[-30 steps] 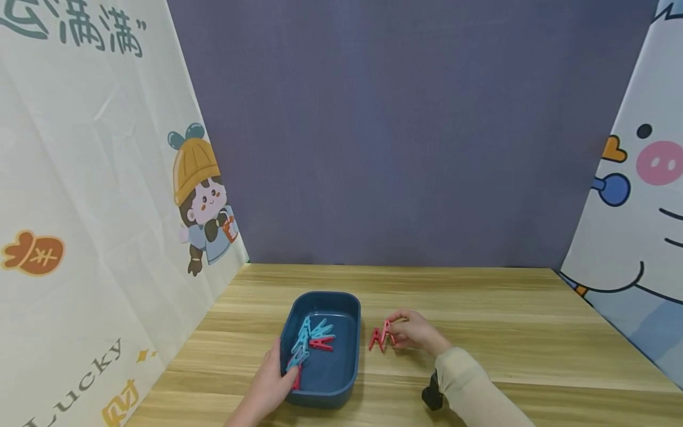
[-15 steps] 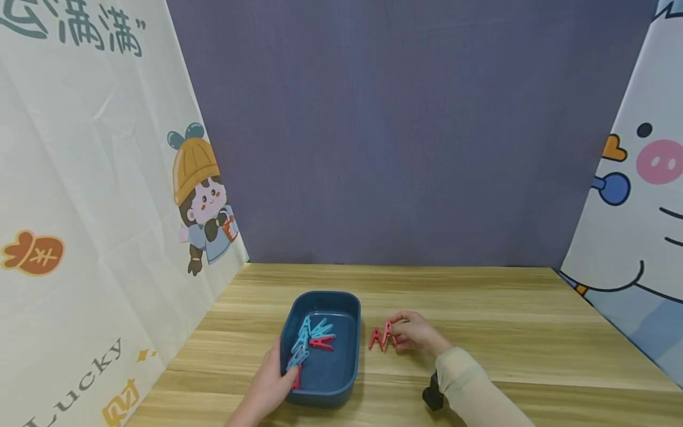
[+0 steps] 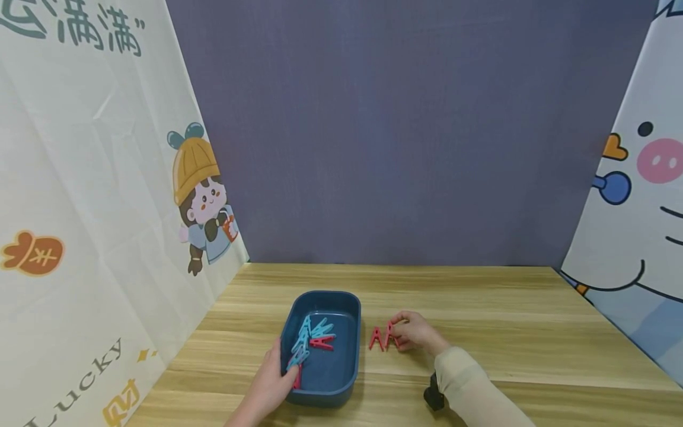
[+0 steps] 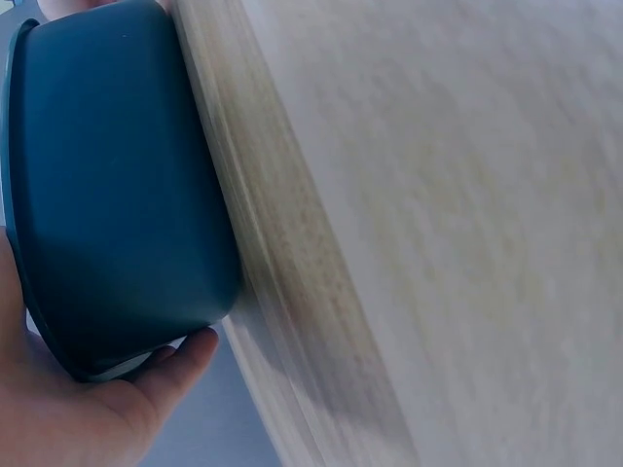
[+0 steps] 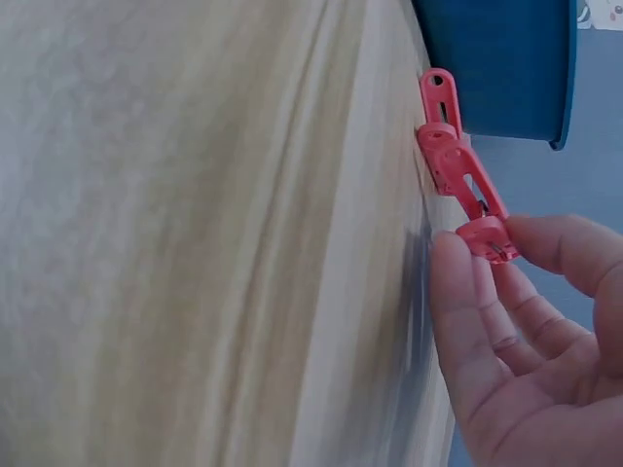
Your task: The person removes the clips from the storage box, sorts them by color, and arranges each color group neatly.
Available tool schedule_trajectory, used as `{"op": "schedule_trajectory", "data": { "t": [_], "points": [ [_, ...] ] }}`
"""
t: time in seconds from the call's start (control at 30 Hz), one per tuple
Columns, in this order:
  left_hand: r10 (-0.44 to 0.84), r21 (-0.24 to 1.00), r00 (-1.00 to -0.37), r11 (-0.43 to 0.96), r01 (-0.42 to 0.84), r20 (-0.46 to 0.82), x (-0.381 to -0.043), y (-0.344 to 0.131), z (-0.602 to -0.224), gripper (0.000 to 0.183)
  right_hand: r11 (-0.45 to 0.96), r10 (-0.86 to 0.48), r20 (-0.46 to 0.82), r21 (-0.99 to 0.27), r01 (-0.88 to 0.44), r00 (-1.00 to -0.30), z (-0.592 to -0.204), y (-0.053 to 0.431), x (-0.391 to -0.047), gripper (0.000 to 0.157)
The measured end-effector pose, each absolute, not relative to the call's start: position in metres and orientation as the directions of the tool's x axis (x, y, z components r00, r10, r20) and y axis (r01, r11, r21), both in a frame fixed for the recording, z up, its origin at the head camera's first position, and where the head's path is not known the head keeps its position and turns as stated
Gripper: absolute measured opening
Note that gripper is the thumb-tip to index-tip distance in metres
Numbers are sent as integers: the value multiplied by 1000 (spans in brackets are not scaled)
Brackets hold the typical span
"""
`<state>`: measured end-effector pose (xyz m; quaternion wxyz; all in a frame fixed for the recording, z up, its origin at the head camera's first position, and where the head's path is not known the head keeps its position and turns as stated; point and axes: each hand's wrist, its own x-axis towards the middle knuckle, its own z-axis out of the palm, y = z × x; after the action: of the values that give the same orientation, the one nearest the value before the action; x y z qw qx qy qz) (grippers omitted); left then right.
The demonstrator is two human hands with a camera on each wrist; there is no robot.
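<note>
A person's right hand (image 3: 415,333) holds a red clip (image 3: 389,335) at a wood-grain table (image 3: 469,302), fingers narrowed to a pinch, beside a second red clip (image 3: 376,338) standing with its legs down. Both are just beside a dark blue tub (image 3: 320,400), on the side facing the table's right edge and well forward of the back edge. The left hand (image 3: 271,379) grips the tub by its rim, thumb over the lip and fingers along the outer wall. Inside, blue clips (image 3: 302,337) lie bunched toward the table's left edge, with a third red clip (image 3: 322,343) against them and a fourth red clip (image 3: 297,378) partly hidden by the left thumb. Over the past second the pinched clip has eased slightly toward the table's right edge, opening a narrow gap from its neighbour, while the tub's contents look unchanged. The shift appears to separate the pair, suggesting careful positioning rather than a lift; whether the pinched clip touches the table cannot be told
</note>
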<state>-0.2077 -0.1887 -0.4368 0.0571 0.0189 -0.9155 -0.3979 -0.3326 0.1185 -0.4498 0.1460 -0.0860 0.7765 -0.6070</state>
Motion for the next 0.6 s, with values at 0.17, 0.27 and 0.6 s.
{"op": "schedule_trajectory", "data": {
  "t": [0.17, 0.27, 0.6],
  "points": [
    [-87, 728, -994, 686, -10, 68, -208, -189, -436, 74, 300, -297, -120, -953, 26, -947, -451, 118, -333, 32],
    [-91, 725, -994, 688, -21, 57, -208, -189, -436, 74, 313, -297, -117, -950, 19, -948, -452, 117, -333, 35],
    [-82, 729, -994, 685, -8, 66, -208, -189, -436, 74, 391, -257, -67, -919, -40, -964, -455, 113, -332, 31]
  ]
}}
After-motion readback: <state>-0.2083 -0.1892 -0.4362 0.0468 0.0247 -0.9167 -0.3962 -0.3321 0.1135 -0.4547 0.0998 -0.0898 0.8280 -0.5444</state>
